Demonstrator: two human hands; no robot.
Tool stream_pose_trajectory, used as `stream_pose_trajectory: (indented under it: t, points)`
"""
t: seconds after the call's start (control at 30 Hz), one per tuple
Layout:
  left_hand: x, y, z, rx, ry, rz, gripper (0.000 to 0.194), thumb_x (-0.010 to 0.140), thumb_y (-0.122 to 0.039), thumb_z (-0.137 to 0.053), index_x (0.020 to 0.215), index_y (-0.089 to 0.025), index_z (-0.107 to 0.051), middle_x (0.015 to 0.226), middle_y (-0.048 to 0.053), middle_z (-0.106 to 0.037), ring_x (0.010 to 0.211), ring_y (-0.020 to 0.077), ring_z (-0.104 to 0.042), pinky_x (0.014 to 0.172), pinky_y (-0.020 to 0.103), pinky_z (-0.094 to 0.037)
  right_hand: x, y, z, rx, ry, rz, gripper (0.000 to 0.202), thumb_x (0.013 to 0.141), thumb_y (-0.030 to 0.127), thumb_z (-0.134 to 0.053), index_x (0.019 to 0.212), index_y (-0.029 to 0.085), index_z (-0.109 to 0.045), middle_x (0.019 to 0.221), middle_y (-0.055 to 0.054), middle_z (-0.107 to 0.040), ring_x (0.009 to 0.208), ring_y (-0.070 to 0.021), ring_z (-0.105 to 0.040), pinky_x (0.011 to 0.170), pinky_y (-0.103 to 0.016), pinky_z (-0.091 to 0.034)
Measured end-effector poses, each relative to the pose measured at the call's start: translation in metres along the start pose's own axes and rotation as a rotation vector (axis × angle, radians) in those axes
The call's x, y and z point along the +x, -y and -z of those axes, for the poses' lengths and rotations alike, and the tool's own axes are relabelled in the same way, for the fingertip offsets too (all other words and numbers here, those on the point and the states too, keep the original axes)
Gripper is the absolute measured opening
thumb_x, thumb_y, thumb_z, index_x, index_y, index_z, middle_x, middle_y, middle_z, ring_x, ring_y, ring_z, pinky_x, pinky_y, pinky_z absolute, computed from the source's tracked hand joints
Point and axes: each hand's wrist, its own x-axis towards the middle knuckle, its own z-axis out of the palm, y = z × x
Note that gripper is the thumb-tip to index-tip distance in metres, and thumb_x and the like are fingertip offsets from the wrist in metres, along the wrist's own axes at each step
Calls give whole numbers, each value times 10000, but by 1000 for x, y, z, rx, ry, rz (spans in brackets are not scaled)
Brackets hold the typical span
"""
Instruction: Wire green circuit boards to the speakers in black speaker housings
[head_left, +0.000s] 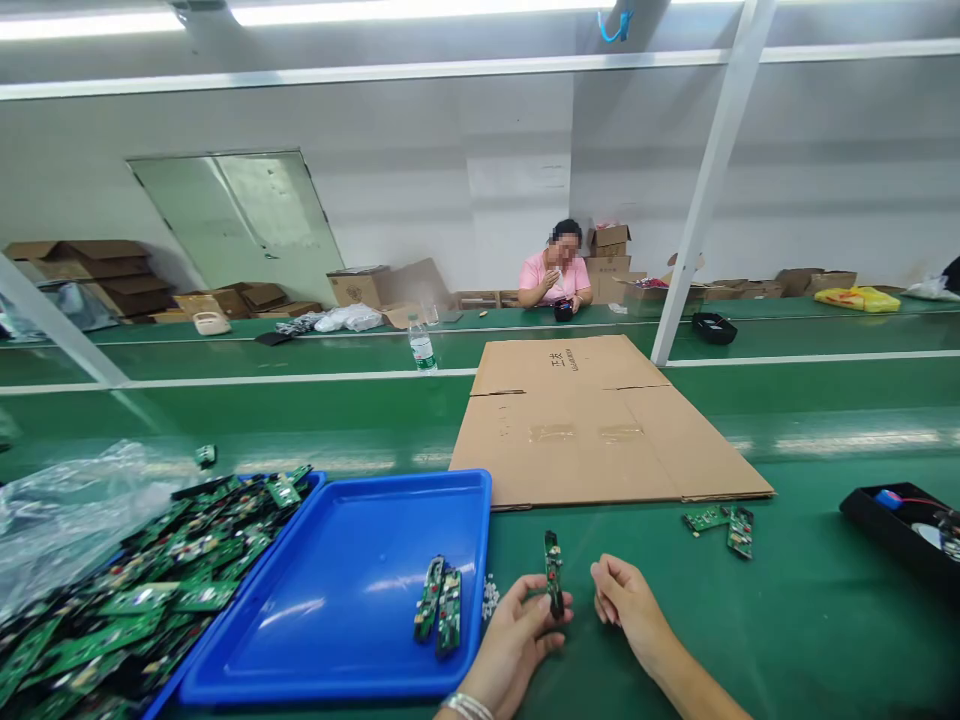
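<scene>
My left hand (517,635) pinches a narrow green circuit board (553,572) and holds it upright over the bench. To its right, my right hand (628,606) is closed with the fingertips pressed together; whatever may be between them is hidden. It is apart from the held board. Two similar boards (448,612) lie side by side in the right part of a blue tray (337,580), left of my left hand. Small pale parts (490,598) lie in a little pile beside the tray's right rim, partly behind my left hand.
A heap of circuit boards (187,570) fills another tray at left, beside clear plastic (90,520). Flat cardboard (592,430) lies ahead. Two loose boards (739,531) and a black case (900,530) are at right. A bottle (421,345) stands farther back; a co-worker (556,275) sits opposite.
</scene>
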Motion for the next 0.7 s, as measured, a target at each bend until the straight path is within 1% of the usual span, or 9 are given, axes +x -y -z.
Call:
stream_pose_trajectory:
  t: [0.17,0.27,0.33,0.4,0.47,0.5,0.57,0.63,0.7]
  points:
    - [5,8,2,117,-33,-31,493,561,-472,-856,884,-205,-596,850,93,-739,765,177,-688,611,230,-483,-1,-7,1,-54,-95,13,633,673,817,-508,553,229,-306,409,87,-312,392,-66,-295,433,-221,-275]
    - [8,12,5,250,-48,-66,530,530,-545,-832,859,-214,-582,828,102,-730,749,220,-688,582,268,-488,-2,-8,2,-117,-158,42,606,686,771,-555,550,221,-338,430,80,-327,419,-69,-297,446,-226,-268]
    - [7,11,7,388,-68,-133,475,550,-532,-815,840,-220,-605,812,100,-714,757,260,-678,563,309,-490,-3,-7,3,-163,-209,80,566,715,733,-565,589,208,-395,489,67,-371,467,-77,-335,477,-227,-300]
    - [4,8,9,554,-108,-244,314,635,-440,-776,842,-240,-651,849,94,-703,829,294,-655,662,386,-510,-5,-6,4,-207,-255,120,525,752,712,-540,681,196,-470,580,45,-439,534,-95,-396,522,-232,-353]
    - [-1,3,11,718,-146,-366,163,715,-327,-709,870,-279,-695,936,87,-700,947,317,-614,868,466,-467,-6,-5,6,-252,-286,152,510,778,697,-518,815,189,-527,683,13,-516,618,-124,-470,589,-251,-416]
    - [-4,1,12,790,-152,-418,153,736,-283,-679,886,-299,-708,980,83,-698,999,327,-592,952,490,-417,-7,-5,7,-267,-296,161,508,782,685,-522,874,186,-540,739,-9,-552,671,-144,-505,635,-270,-443]
    - [-8,-3,13,914,-145,-486,203,757,-222,-632,905,-329,-721,1026,79,-694,1044,345,-569,1007,518,-366,-8,-5,9,-350,-304,208,499,801,649,-526,986,186,-562,910,-65,-608,844,-195,-557,778,-329,-471]
    - [-8,-5,13,1015,-131,-522,250,771,-173,-586,900,-333,-729,1033,90,-693,1040,361,-570,990,542,-376,-10,-6,9,-601,-286,316,490,842,608,-494,1121,213,-574,1169,-101,-588,1094,-253,-521,975,-428,-405]
    - [-6,-3,14,1097,-130,-541,289,772,-129,-549,884,-320,-736,1029,107,-691,1016,373,-578,956,562,-400,-12,-7,7,-974,-253,440,532,876,595,-444,1303,284,-505,1414,-75,-446,1311,-307,-364,1101,-558,-225]
